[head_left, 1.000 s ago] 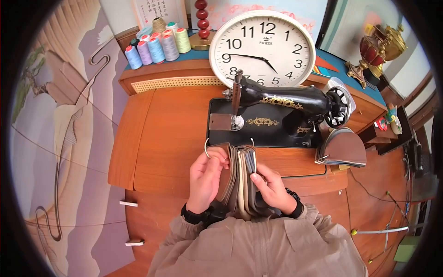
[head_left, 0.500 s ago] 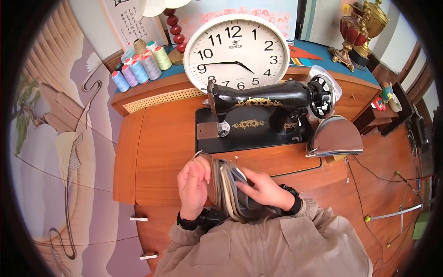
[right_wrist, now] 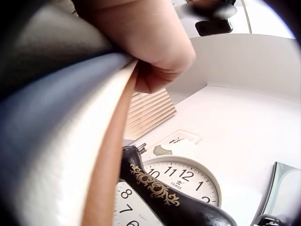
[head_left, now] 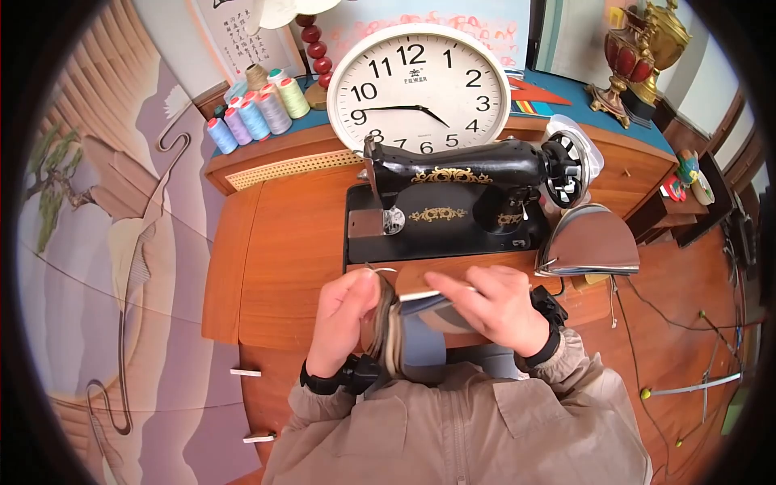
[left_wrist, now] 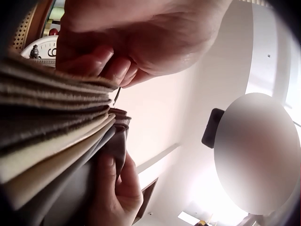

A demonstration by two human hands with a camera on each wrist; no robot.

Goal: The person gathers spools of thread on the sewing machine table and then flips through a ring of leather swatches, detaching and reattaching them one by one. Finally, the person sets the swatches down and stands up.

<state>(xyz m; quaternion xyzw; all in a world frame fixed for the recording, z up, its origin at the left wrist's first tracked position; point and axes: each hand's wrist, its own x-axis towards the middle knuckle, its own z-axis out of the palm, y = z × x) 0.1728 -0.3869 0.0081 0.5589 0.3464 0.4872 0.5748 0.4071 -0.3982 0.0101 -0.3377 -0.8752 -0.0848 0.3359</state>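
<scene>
A bundle of leather swatches [head_left: 424,343] in brown, cream and blue-grey hangs on a metal ring [head_left: 386,269] in front of the person's chest. My left hand [head_left: 339,319] grips the ring end, its fingers curled at the swatches' edges, as the left wrist view shows. Several swatches are spread to the right, where my right hand [head_left: 505,311] pinches their edges between thumb and fingers. In the right wrist view a blue swatch [right_wrist: 51,103], a white one [right_wrist: 77,150] and an orange-brown one [right_wrist: 106,174] run together into that pinch.
Beyond the hands stands a black sewing machine [head_left: 453,170] on a wooden table [head_left: 283,234]. Another bundle of swatches [head_left: 594,242] lies to its right. Behind are a round clock [head_left: 416,81], thread spools [head_left: 271,113] and a red-gold ornament [head_left: 626,56].
The right hand has moved right and up, lifting several swatches away from the rest, so the bundle is spread open. The left hand keeps its hold. The head view has shifted slightly.
</scene>
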